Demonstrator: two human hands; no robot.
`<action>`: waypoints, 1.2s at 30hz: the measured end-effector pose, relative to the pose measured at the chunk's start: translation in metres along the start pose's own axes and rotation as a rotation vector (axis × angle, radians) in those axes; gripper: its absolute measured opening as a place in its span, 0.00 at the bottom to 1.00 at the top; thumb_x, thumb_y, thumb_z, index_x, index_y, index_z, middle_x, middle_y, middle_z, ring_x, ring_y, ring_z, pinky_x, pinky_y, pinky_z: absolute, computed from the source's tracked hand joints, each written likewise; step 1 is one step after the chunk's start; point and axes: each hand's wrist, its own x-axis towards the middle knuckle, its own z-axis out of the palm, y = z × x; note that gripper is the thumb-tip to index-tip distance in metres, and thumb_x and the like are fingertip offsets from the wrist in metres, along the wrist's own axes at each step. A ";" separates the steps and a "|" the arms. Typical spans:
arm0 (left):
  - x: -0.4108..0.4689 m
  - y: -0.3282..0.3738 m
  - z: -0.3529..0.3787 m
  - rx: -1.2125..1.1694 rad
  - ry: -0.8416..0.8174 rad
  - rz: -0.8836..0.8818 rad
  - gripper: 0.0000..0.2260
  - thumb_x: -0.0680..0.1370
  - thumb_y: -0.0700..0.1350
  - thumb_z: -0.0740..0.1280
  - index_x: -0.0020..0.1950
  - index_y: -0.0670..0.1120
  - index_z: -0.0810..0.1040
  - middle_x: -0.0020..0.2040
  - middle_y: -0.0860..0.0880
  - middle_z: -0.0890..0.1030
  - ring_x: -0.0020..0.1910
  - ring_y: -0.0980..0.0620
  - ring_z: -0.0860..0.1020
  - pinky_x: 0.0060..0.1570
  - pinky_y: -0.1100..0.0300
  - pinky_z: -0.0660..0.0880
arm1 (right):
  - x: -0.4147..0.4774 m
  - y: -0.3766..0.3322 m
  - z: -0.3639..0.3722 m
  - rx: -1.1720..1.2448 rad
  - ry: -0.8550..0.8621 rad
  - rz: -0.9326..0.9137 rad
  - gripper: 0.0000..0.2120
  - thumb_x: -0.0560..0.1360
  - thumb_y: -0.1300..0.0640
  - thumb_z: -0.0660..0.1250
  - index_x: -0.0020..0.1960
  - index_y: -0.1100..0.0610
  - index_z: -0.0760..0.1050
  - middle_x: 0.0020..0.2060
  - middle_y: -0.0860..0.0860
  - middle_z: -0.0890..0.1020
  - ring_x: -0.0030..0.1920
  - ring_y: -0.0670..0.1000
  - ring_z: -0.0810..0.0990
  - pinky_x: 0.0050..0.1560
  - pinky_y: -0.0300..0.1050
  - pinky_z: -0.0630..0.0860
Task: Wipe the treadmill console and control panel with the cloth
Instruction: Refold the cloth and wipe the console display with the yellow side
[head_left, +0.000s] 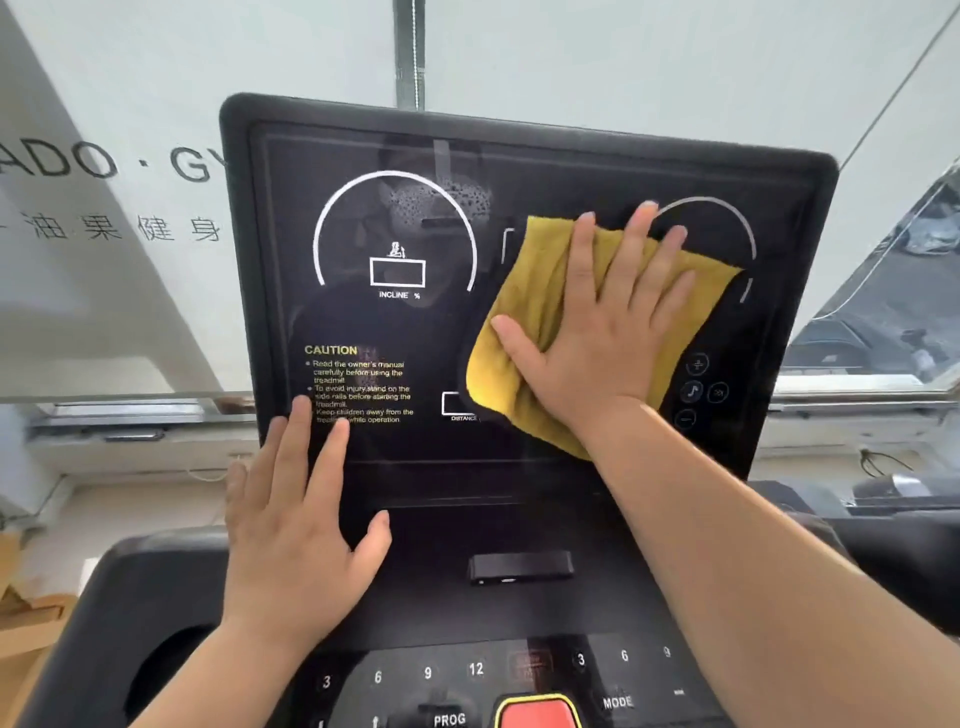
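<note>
The black treadmill console (363, 156) fills the middle of the head view, its glossy screen tilted up toward me. A yellow cloth (535, 280) lies spread on the right half of the screen. My right hand (597, 332) presses flat on the cloth with its fingers apart. My left hand (296, 525) rests flat on the lower left of the console, fingers spread over the caution text, holding nothing. The control panel (478, 670) with number keys, PROG and MODE labels and a red stop button (537, 714) sits at the bottom.
A frosted window with grey lettering (104, 161) stands behind the console. A round cup holder (166, 670) opens in the left arm of the treadmill. A small black slot (519, 566) sits below the screen. A window sill with cables (878, 462) runs at the right.
</note>
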 end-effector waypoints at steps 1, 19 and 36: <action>0.000 -0.001 0.000 0.000 -0.001 0.006 0.37 0.70 0.61 0.61 0.77 0.45 0.67 0.82 0.43 0.57 0.79 0.37 0.60 0.71 0.31 0.61 | -0.010 -0.004 0.005 -0.006 -0.012 -0.065 0.51 0.74 0.21 0.52 0.84 0.53 0.47 0.82 0.66 0.47 0.80 0.73 0.44 0.77 0.75 0.44; 0.002 0.021 -0.002 -0.015 -0.017 -0.099 0.39 0.71 0.63 0.59 0.76 0.42 0.68 0.82 0.41 0.56 0.81 0.39 0.55 0.74 0.37 0.61 | 0.066 0.037 -0.028 -0.021 -0.005 0.028 0.51 0.73 0.20 0.47 0.84 0.51 0.40 0.83 0.62 0.42 0.81 0.70 0.40 0.77 0.74 0.43; -0.001 0.017 0.004 -0.032 0.009 -0.096 0.37 0.72 0.61 0.60 0.77 0.43 0.67 0.83 0.43 0.54 0.82 0.43 0.53 0.74 0.40 0.63 | 0.012 0.089 0.001 -0.017 0.006 -0.100 0.51 0.73 0.21 0.53 0.84 0.49 0.42 0.83 0.58 0.43 0.82 0.67 0.41 0.78 0.71 0.40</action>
